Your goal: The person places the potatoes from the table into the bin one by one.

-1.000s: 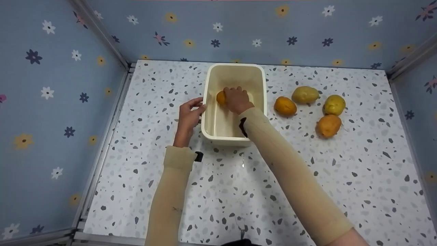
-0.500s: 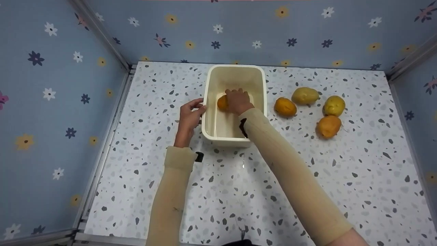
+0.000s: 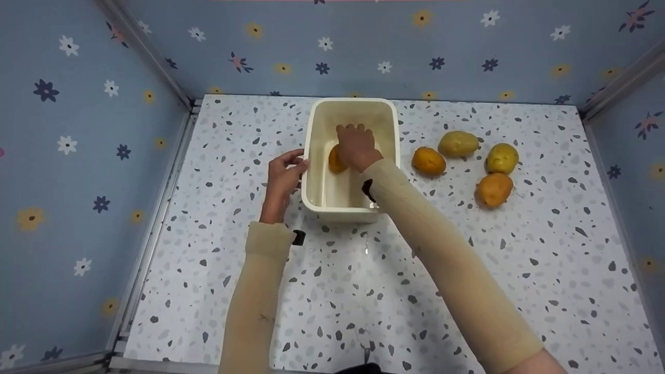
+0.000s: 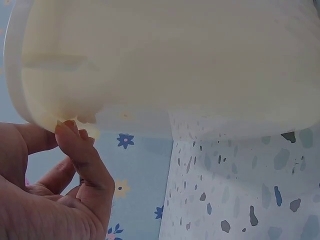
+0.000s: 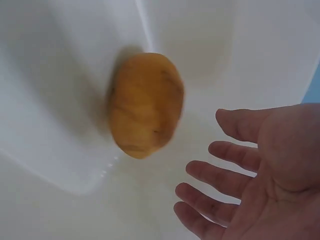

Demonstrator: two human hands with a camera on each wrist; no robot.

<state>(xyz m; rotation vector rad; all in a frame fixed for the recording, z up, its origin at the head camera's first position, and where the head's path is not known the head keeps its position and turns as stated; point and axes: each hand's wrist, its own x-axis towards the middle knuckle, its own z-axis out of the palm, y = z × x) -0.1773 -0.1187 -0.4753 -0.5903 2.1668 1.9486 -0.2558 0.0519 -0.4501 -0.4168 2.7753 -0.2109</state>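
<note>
A cream plastic bin (image 3: 340, 210) stands on the speckled table. My left hand (image 3: 283, 179) pinches its left rim between thumb and fingers; the left wrist view shows the fingertips at the edge (image 4: 75, 170). Inside the bin lies an orange, oval fruit that looks like a mango (image 5: 146, 105), resting near the left wall. My right hand (image 3: 358, 143) is down in the bin, just right of this fruit. In the right wrist view its fingers (image 5: 220, 180) are spread and apart from the fruit, holding nothing.
Right of the bin lie an orange fruit (image 3: 429, 161), an elongated yellow-green one (image 3: 459, 144), a yellow one (image 3: 502, 158) and another orange one (image 3: 494, 190). Blue flowered panels (image 3: 353, 47) wall the table at the back and sides.
My right hand has let go of the orange fruit and moved slightly toward the back of the bin. The fruit stays on the bin floor. My left hand keeps its grip on the rim.
</note>
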